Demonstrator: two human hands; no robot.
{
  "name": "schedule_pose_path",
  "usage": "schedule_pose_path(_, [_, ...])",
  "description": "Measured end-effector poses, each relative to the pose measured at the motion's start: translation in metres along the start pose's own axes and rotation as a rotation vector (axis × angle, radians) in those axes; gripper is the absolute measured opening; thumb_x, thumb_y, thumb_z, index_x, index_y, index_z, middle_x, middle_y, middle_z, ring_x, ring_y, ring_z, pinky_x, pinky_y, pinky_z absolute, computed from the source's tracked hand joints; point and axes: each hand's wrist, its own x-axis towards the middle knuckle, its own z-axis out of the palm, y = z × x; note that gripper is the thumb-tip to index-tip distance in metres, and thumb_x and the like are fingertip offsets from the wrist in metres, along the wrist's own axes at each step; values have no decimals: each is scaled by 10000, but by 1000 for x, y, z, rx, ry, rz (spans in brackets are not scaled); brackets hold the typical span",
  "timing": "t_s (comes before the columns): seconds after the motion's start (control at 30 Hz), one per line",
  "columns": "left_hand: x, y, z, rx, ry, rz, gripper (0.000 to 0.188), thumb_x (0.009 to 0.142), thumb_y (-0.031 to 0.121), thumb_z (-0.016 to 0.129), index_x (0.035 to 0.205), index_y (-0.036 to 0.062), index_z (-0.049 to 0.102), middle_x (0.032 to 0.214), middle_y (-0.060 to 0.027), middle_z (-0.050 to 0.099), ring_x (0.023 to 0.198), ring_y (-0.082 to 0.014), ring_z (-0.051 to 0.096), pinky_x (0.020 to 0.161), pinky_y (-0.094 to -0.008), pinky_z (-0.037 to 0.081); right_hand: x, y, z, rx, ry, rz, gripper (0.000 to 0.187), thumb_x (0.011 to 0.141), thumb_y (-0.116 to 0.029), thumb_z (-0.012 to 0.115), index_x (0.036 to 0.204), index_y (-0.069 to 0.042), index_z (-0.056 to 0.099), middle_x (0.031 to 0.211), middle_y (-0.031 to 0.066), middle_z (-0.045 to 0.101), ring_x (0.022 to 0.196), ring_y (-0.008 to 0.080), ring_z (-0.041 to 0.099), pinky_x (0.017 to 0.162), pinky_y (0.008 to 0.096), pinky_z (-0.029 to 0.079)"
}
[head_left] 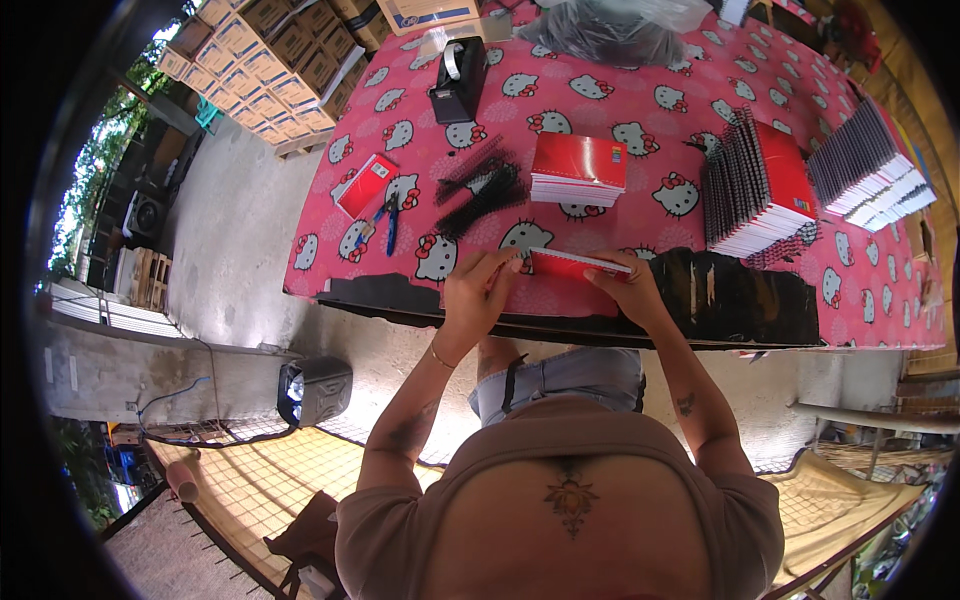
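Note:
A red-covered notebook is held at the table's near edge, its white page edge and row of holes facing up. My right hand grips its right end, thumb on the cover. At its left end, my left hand is closed in a pinch; what lies between the fingertips is too small to make out. Beyond my hands lie loose black spiral coils. A stack of red notebooks without coils stands to their right. Blue-handled pliers rest left of the coils, near another small red notebook.
Coil-bound notebooks stand in a stack at right, with another stack beyond. A black tape dispenser and a grey plastic bag sit farther back on the pink patterned tablecloth. Cardboard boxes are piled far left.

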Motion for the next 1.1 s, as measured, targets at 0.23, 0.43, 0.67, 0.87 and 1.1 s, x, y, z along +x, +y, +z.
schedule_pose_path(0.23, [4, -6, 4, -46, 50, -29, 154, 906, 63, 700, 1050, 8, 713, 766, -89, 644, 666, -147, 620, 577, -248, 461, 0, 1, 3, 26, 25, -93, 227, 903, -95, 712, 1113, -12, 695, 900, 12, 677, 830, 59, 561, 757, 223, 459])
schedule_pose_path(0.43, [12, -16, 5, -60, 17, 103, 240, 897, 43, 694, 1132, 3, 664, 856, -106, 649, 699, -188, 651, 607, -287, 502, -1, -2, 0, 1, -8, -60, 232, 905, -91, 708, 1124, -14, 698, 941, 17, 695, 850, 76, 586, 779, 234, 470])
schedule_pose_path(0.67, [32, -23, 4, -28, -321, 133, 315, 902, 130, 684, 1195, 38, 616, 1049, -141, 601, 901, -304, 630, 750, -391, 507, 0, 4, -3, -169, 36, -84, 228, 873, -129, 744, 1071, -20, 716, 890, 72, 693, 819, 130, 601, 769, 270, 479])
schedule_pose_path(0.87, [40, 13, 16, 529, -286, 261, 616, 934, 403, 603, 1402, 24, 475, 1392, -197, 468, 1337, -382, 410, 1044, -573, 327, -2, 2, 1, -99, 107, -112, 228, 860, -131, 753, 1058, -22, 721, 829, 77, 687, 794, 148, 597, 804, 294, 473])
schedule_pose_path(1.1, [-19, -11, 52, 558, 11, 238, 723, 946, 474, 563, 1443, -25, 401, 1495, -258, 386, 1403, -436, 358, 1122, -679, 169, -9, -3, 4, -83, 97, -101, 218, 891, -125, 733, 1082, -20, 716, 865, 28, 698, 801, 79, 586, 745, 256, 485])
